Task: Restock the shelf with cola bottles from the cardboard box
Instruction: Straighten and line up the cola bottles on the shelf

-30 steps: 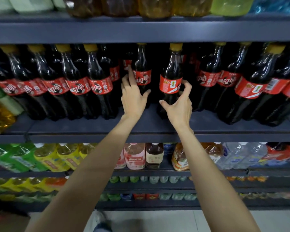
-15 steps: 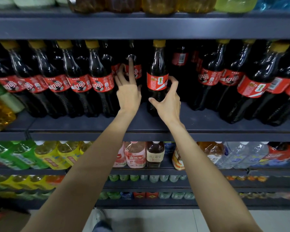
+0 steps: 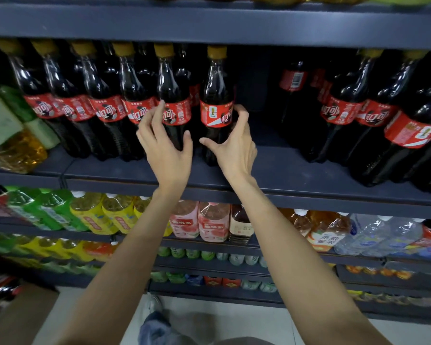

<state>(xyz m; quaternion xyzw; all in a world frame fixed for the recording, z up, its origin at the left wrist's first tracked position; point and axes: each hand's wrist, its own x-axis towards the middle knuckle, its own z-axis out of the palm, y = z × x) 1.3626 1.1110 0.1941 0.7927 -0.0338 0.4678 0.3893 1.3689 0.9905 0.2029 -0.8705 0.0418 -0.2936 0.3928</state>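
A row of cola bottles with red labels and yellow caps stands on the dark shelf (image 3: 291,175). My right hand (image 3: 235,148) grips one upright cola bottle (image 3: 215,95) at the row's right end, fingers curled behind its label and thumb in front. My left hand (image 3: 166,145) is spread, its fingertips touching the label of the neighbouring cola bottle (image 3: 171,90). Right of the gripped bottle is a gap in the front row, with one cola bottle (image 3: 292,95) standing far back. More cola bottles (image 3: 346,108) fill the shelf's right side.
The brown cardboard box (image 3: 23,317) lies blurred at the bottom left, on the floor. Lower shelves hold green, yellow, pink and clear drink bottles (image 3: 212,222). The shelf board above (image 3: 209,23) hangs close over the bottle caps. My shoe (image 3: 154,305) is on the floor.
My right hand has slid the cola bottle leftwards along the shelf until it stands against the left row. My left hand has moved left with it, onto the neighbouring bottle's label.
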